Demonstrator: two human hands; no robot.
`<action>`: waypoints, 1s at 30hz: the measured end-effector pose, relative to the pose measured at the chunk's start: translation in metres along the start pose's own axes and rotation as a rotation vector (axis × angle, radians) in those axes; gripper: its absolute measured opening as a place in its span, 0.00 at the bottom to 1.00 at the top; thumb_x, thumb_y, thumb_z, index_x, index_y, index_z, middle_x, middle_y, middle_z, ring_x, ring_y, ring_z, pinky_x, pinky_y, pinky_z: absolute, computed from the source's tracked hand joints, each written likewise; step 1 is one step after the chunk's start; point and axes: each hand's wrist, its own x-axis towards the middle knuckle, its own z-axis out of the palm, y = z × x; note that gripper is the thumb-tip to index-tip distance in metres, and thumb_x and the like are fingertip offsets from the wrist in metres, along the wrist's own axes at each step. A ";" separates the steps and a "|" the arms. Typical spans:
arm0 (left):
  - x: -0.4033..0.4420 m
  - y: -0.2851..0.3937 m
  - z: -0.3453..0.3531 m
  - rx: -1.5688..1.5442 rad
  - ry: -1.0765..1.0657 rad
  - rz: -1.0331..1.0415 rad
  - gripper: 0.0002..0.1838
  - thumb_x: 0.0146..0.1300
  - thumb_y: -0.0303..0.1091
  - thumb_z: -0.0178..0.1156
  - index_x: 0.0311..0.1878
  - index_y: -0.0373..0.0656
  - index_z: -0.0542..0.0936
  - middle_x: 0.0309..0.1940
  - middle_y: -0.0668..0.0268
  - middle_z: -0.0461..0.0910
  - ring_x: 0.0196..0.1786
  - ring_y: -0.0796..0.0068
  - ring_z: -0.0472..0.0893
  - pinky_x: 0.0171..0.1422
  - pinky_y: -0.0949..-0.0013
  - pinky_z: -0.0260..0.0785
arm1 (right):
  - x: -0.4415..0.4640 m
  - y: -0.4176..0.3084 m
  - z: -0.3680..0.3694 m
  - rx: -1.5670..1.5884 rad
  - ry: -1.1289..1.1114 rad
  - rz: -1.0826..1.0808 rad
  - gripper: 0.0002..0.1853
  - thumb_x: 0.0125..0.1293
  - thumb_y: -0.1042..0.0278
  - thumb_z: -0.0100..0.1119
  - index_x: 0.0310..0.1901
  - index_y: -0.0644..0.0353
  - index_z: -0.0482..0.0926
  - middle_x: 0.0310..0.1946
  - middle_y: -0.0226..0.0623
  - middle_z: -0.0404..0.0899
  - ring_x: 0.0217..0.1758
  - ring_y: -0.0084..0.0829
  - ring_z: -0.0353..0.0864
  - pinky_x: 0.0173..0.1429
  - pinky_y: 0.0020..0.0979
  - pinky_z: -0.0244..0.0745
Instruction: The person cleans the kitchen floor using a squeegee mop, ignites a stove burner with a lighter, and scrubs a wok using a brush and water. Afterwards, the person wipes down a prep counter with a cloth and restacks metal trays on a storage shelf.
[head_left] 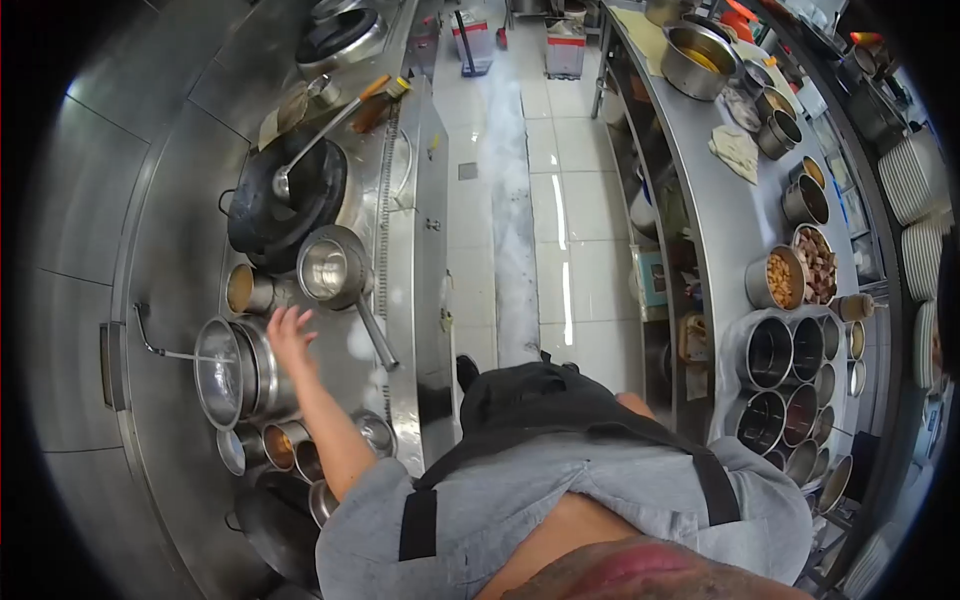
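The left arm reaches out from the shoulder toward eleven o'clock, its forearm bare and the wrist roughly in line with it. The left hand lies between eight and nine o'clock from the middle of the view, open, with the fingers parted, slightly bent and pointing roughly toward twelve. Toward four o'clock, a small patch of bare skin shows on the right side; the right hand itself is hidden.

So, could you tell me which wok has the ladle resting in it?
The middle wok on the left-hand counter: the ladle's bowl lies inside it, unlike the others.
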 end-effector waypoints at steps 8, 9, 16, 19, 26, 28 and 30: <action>-0.158 -0.155 0.082 0.593 -0.910 -0.295 0.18 0.59 0.35 0.61 0.52 0.43 0.76 0.42 0.63 0.80 0.37 0.76 0.81 0.28 0.71 0.75 | 0.070 0.003 -0.104 0.022 0.459 -0.247 0.12 0.54 0.77 0.52 0.40 0.64 0.81 0.38 0.52 0.79 0.44 0.49 0.78 0.53 0.37 0.73; -0.173 -0.191 0.064 0.793 -0.968 -0.358 0.18 0.58 0.36 0.60 0.52 0.42 0.77 0.41 0.60 0.80 0.39 0.72 0.81 0.32 0.67 0.76 | 0.080 0.001 -0.118 0.083 0.513 -0.232 0.13 0.54 0.77 0.52 0.41 0.63 0.81 0.40 0.51 0.80 0.46 0.47 0.79 0.53 0.37 0.73; -0.248 -0.377 -0.135 1.380 -1.378 -0.256 0.15 0.51 0.43 0.58 0.37 0.43 0.81 0.41 0.54 0.80 0.45 0.49 0.78 0.49 0.55 0.72 | 0.146 -0.035 -0.184 0.175 0.522 -0.320 0.15 0.54 0.74 0.52 0.44 0.60 0.80 0.41 0.49 0.80 0.47 0.48 0.78 0.55 0.40 0.71; -0.244 -0.367 -0.129 1.323 -1.319 -0.376 0.14 0.52 0.43 0.58 0.35 0.43 0.81 0.40 0.55 0.80 0.44 0.50 0.79 0.49 0.55 0.72 | 0.173 -0.050 -0.212 0.144 0.491 -0.298 0.15 0.55 0.74 0.53 0.45 0.61 0.80 0.42 0.47 0.80 0.47 0.45 0.79 0.55 0.38 0.72; -0.144 -0.323 0.062 0.762 -0.922 -0.956 0.09 0.58 0.38 0.56 0.32 0.44 0.80 0.30 0.61 0.79 0.35 0.63 0.81 0.36 0.56 0.76 | 0.245 -0.021 -0.288 0.061 0.456 -0.166 0.15 0.55 0.73 0.55 0.46 0.62 0.79 0.43 0.48 0.80 0.48 0.45 0.79 0.53 0.37 0.73; -0.103 -0.345 0.112 0.742 -0.731 -1.135 0.08 0.58 0.35 0.57 0.34 0.42 0.80 0.33 0.62 0.78 0.35 0.65 0.81 0.36 0.54 0.77 | 0.246 -0.019 -0.318 0.065 0.426 -0.073 0.12 0.56 0.72 0.55 0.42 0.60 0.81 0.37 0.48 0.80 0.43 0.46 0.79 0.49 0.40 0.74; -0.030 -0.377 0.171 1.187 -1.358 -0.544 0.09 0.57 0.34 0.58 0.36 0.39 0.80 0.36 0.58 0.80 0.38 0.63 0.82 0.40 0.55 0.77 | 0.256 0.003 -0.331 0.061 0.480 -0.141 0.12 0.55 0.72 0.55 0.42 0.61 0.81 0.35 0.48 0.80 0.41 0.46 0.80 0.48 0.40 0.74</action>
